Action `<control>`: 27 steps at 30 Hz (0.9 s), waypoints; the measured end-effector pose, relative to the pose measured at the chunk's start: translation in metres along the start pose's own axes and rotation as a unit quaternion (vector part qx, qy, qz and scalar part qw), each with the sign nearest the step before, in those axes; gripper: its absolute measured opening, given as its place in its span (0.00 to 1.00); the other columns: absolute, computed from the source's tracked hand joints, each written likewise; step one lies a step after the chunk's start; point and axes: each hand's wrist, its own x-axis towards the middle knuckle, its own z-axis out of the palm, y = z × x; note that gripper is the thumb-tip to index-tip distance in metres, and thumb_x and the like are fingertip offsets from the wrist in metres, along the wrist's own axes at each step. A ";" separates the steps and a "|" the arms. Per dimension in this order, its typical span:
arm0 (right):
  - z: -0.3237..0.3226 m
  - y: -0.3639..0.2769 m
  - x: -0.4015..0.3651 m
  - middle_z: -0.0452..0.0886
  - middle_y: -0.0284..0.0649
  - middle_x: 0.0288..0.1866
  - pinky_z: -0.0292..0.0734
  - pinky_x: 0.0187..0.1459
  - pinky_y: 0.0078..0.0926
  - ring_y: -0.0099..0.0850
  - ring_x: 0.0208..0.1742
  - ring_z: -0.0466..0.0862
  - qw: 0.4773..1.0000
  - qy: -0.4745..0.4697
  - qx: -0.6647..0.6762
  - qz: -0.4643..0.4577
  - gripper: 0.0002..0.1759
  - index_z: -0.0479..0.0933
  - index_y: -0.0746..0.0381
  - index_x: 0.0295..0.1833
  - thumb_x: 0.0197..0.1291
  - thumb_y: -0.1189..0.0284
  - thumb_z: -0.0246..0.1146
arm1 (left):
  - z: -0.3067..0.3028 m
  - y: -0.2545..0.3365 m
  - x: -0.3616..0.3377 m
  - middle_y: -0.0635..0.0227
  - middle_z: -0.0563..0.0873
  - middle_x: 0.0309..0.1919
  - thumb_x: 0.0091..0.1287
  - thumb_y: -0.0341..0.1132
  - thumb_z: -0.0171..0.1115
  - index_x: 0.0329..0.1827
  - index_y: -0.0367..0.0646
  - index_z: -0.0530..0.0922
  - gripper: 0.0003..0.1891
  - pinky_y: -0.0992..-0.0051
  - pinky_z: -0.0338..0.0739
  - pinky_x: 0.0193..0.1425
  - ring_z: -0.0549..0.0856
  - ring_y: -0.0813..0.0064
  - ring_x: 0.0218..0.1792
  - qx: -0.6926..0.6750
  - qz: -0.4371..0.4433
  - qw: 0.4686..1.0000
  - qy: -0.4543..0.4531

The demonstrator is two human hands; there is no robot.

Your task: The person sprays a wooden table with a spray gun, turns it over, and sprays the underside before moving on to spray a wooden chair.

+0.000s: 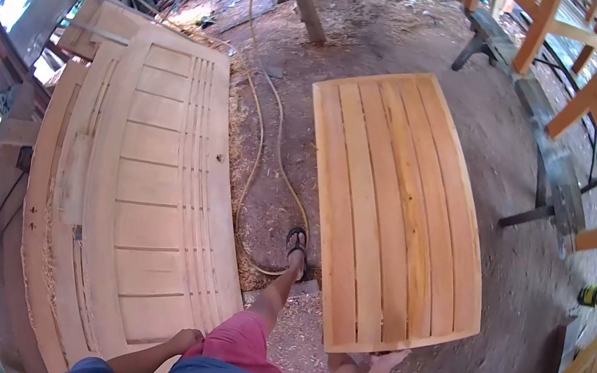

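Brown dirt floor (486, 116) with scattered shavings (382, 8) surrounds the slatted panel (382, 217).

Fisheye distortion bowed the pale wooden panelled door (147, 184) and the orange-brown slatted wooden tabletop (402, 213); black vignetting ringed the frame. Daylight was diffuse, shadows soft. Glare with bluish fringing blew out the left edge; far rims looked smeared.

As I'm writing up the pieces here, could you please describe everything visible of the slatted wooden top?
The slatted wooden top is orange-brown, with lengthwise slats, narrow gaps and a border; darker grain streaks mark it. It lies face up over the dirt floor, right of the pale panelled board. Its long sides look bowed, perhaps from the lens. The right hand touches its near end; supports are hidden.
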 end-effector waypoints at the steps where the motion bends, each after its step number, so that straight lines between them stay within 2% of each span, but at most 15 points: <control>1: 0.002 -0.002 -0.007 0.76 0.34 0.61 0.79 0.47 0.38 0.37 0.55 0.79 1.000 -0.022 -0.005 -0.013 0.41 0.70 0.50 0.65 0.62 0.31 0.41 | -0.006 0.007 -0.004 0.49 0.87 0.36 0.68 0.47 0.55 0.43 0.38 0.84 0.19 0.61 0.80 0.48 0.87 0.53 0.40 -0.032 0.008 0.999 0.020; 2: 0.031 -0.010 -0.042 0.78 0.35 0.56 0.79 0.43 0.37 0.36 0.50 0.80 0.999 0.036 -0.024 -0.006 0.40 0.72 0.51 0.63 0.59 0.32 0.45 | -0.017 0.016 -0.008 0.49 0.87 0.36 0.69 0.46 0.55 0.44 0.38 0.84 0.19 0.61 0.80 0.47 0.88 0.54 0.40 -0.061 0.018 0.997 0.038; 5: 0.065 -0.020 -0.085 0.76 0.35 0.48 0.77 0.39 0.34 0.34 0.41 0.77 0.998 0.052 -0.047 0.008 0.42 0.71 0.54 0.64 0.58 0.32 0.48 | -0.053 0.059 -0.017 0.50 0.87 0.33 0.71 0.42 0.56 0.44 0.38 0.83 0.16 0.62 0.80 0.41 0.88 0.56 0.36 -0.124 0.014 0.986 0.112; 8: 0.101 -0.034 -0.124 0.72 0.37 0.41 0.72 0.36 0.33 0.33 0.34 0.71 0.996 0.021 -0.085 -0.016 0.43 0.70 0.61 0.60 0.56 0.34 0.51 | -0.080 0.093 -0.001 0.52 0.86 0.30 0.70 0.38 0.58 0.42 0.37 0.82 0.12 0.64 0.80 0.37 0.87 0.56 0.32 -0.225 0.044 0.962 0.151; 11: 0.204 -0.048 -0.218 0.70 0.38 0.39 0.67 0.34 0.33 0.32 0.33 0.69 0.993 0.046 -0.102 -0.024 0.43 0.69 0.66 0.56 0.55 0.36 0.53 | -0.119 0.145 0.017 0.58 0.84 0.26 0.70 0.34 0.57 0.41 0.36 0.81 0.10 0.69 0.78 0.36 0.84 0.69 0.28 -0.222 0.163 0.944 0.184; 13: 0.231 -0.059 -0.231 0.68 0.41 0.40 0.64 0.33 0.34 0.33 0.33 0.67 0.992 -0.017 -0.114 -0.045 0.39 0.69 0.66 0.49 0.53 0.38 0.54 | -0.152 0.192 0.024 0.59 0.84 0.28 0.68 0.33 0.60 0.42 0.37 0.80 0.08 0.68 0.78 0.38 0.84 0.66 0.31 -0.218 0.289 0.900 0.243; 15: 0.284 -0.062 -0.264 0.67 0.41 0.38 0.64 0.33 0.34 0.33 0.32 0.66 0.985 -0.058 -0.139 -0.079 0.34 0.69 0.66 0.46 0.54 0.42 0.55 | -0.185 0.227 0.038 0.60 0.83 0.35 0.62 0.34 0.67 0.46 0.40 0.78 0.12 0.66 0.78 0.42 0.83 0.62 0.39 -0.172 0.445 0.829 0.291; 16: 0.307 -0.065 -0.280 0.66 0.40 0.35 0.63 0.33 0.34 0.33 0.32 0.66 0.983 -0.069 -0.143 -0.088 0.28 0.68 0.65 0.41 0.56 0.48 0.54 | -0.200 0.245 0.037 0.60 0.81 0.41 0.59 0.36 0.70 0.50 0.42 0.76 0.18 0.64 0.77 0.46 0.82 0.60 0.44 -0.158 0.480 0.800 0.322; 19: 0.352 -0.074 -0.292 0.65 0.40 0.34 0.63 0.34 0.34 0.33 0.32 0.65 0.956 -0.166 -0.194 -0.142 0.26 0.67 0.66 0.39 0.56 0.50 0.55 | -0.254 0.300 0.017 0.59 0.75 0.55 0.53 0.41 0.75 0.58 0.44 0.70 0.31 0.58 0.72 0.59 0.76 0.56 0.57 -0.141 0.558 0.731 0.367; 21: 0.390 -0.079 -0.310 0.65 0.41 0.33 0.64 0.35 0.36 0.34 0.32 0.66 0.957 -0.187 -0.180 -0.133 0.24 0.67 0.66 0.40 0.54 0.53 0.56 | -0.276 0.327 0.016 0.57 0.71 0.58 0.52 0.43 0.76 0.62 0.44 0.67 0.36 0.55 0.68 0.64 0.72 0.53 0.61 -0.122 0.597 0.698 0.377; 23: 0.436 -0.080 -0.335 0.65 0.41 0.33 0.65 0.35 0.37 0.35 0.32 0.67 0.956 -0.208 -0.167 -0.121 0.25 0.68 0.67 0.41 0.54 0.54 0.56 | -0.290 0.350 0.021 0.55 0.71 0.59 0.52 0.44 0.76 0.63 0.43 0.66 0.38 0.54 0.68 0.64 0.72 0.52 0.61 -0.129 0.568 0.675 0.453; 25: 0.483 -0.078 -0.359 0.69 0.38 0.22 0.69 0.32 0.35 0.35 0.26 0.70 0.951 -0.222 -0.164 -0.141 0.14 0.72 0.62 0.30 0.58 0.62 0.52 | -0.310 0.368 0.030 0.53 0.70 0.59 0.52 0.45 0.77 0.64 0.41 0.65 0.40 0.53 0.68 0.64 0.72 0.50 0.61 -0.146 0.512 0.666 0.523; 27: 0.524 -0.076 -0.375 0.73 0.42 0.26 0.74 0.36 0.38 0.35 0.29 0.73 0.949 -0.223 -0.168 -0.146 0.12 0.74 0.65 0.34 0.58 0.67 0.53 | -0.330 0.379 0.038 0.51 0.68 0.60 0.52 0.47 0.77 0.65 0.38 0.64 0.42 0.53 0.67 0.64 0.72 0.49 0.61 -0.172 0.426 0.672 0.581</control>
